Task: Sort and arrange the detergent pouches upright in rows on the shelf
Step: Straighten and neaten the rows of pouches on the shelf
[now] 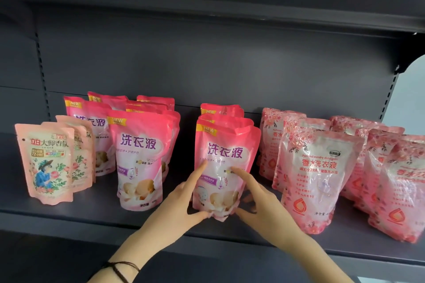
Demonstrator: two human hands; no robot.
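Note:
A bright pink detergent pouch (226, 145) stands upright at the front of the middle row on the dark shelf (69, 211). My left hand (184, 200) holds its lower left side, with the thumb under the bottom corner. My right hand (257, 197) grips its lower right side, index finger on the front. Two more pink pouches (222, 111) stand behind it. Another front pink pouch (140, 156) heads two rows further left. Pale peach pouches (44, 161) stand at the far left. Floral clear-pink pouches (317, 174) fill the right side.
The shelf's front edge (161, 234) runs below my wrists. A dark back panel (207, 64) and an upper shelf (230, 7) close in the space. Bare shelf floor shows between the rows and in front of the left pouches.

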